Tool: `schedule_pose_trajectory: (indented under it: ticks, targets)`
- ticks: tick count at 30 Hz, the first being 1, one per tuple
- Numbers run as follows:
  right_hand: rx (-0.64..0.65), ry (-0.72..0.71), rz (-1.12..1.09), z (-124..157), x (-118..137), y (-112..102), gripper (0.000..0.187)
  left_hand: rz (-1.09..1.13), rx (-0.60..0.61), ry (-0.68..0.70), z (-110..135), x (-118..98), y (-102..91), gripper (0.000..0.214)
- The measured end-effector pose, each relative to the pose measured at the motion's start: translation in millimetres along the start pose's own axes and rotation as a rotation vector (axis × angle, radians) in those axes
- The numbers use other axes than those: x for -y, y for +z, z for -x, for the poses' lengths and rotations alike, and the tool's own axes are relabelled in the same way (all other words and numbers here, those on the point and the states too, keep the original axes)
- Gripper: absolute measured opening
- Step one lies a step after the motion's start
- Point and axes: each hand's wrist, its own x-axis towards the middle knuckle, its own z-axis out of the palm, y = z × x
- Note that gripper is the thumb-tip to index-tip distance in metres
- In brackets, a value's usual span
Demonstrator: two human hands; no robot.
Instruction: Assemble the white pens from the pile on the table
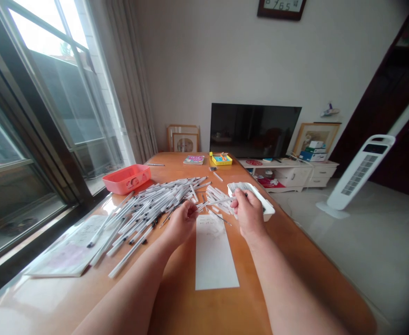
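Note:
My right hand (249, 211) is closed round a slim white pen (221, 201), whose length points left toward my other hand. The fingers of my left hand (182, 221) are pinched close to the pen's far end; what sits between them is too small to make out. Beneath both hands lies a long white sheet of paper (214, 260) with faint handwriting near its top. Left of it spreads a heap of white pens with black ends (145, 211). Short white tubes (217, 193) lie beyond the sheet, beside a white plastic box (267, 211) partly covered by my right hand.
A red plastic basket (126, 180) stands at the table's left edge, above a booklet (75, 246). Toward the far end are a pink book (194, 160) and a yellow box (221, 159). The wooden table (295, 279) drops off to the floor on the right.

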Motion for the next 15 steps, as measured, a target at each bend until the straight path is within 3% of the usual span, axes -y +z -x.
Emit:
schedule_pose_trajectory:
  ticks: [4, 15]
  targets:
    - [0.025, -0.011, 0.002, 2, 1, 3, 0.037, 0.214, -0.004, -0.016, 0, -9, -1.3, 0.012]
    - [0.135, -0.048, 0.097, 7, -5, 4, 0.040, 0.137, 0.055, 0.076, 0, -11, -0.6, 0.011]
